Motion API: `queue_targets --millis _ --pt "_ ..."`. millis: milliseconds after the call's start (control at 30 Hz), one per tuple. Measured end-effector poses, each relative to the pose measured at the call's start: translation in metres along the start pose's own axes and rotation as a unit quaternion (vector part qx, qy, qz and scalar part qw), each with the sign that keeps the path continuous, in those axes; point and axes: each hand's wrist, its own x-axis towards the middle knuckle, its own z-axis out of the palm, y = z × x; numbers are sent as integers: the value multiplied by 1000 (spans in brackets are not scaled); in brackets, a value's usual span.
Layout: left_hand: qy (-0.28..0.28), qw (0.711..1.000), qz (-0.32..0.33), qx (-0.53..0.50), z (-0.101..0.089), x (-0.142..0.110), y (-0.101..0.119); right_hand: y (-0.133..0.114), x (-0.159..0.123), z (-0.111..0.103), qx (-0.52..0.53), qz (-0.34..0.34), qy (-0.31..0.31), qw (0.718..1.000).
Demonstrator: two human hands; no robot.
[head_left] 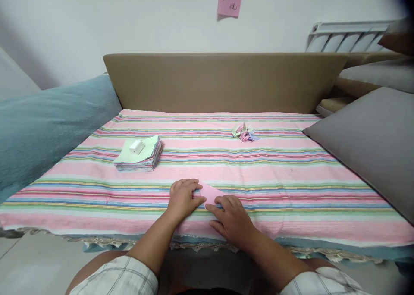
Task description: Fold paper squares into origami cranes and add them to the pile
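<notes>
A small pink sheet of paper [210,193] lies on the striped cloth [274,174] near the front edge of the bed. My left hand [183,198] rests on its left side with the fingers curled down onto it. My right hand [231,219] presses its lower right part with the fingers stretched flat. The paper shows a pointed corner between the hands; part of it is hidden under them.
A stack of coloured paper squares [142,157] with a small white block [136,146] on top lies at the left. Several folded paper figures [244,132] sit at the back. A grey cushion [371,144] is at right, a blue blanket [42,127] at left.
</notes>
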Motion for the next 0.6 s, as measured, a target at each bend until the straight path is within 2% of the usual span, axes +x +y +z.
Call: queue_targets --millis 400,600 --pt "43 997 -67 -5 2 19 1 0 0 5 -14 4 13 1000" --pt "59 996 -60 25 4 31 1 0 -1 7 -28 -2 19 999"
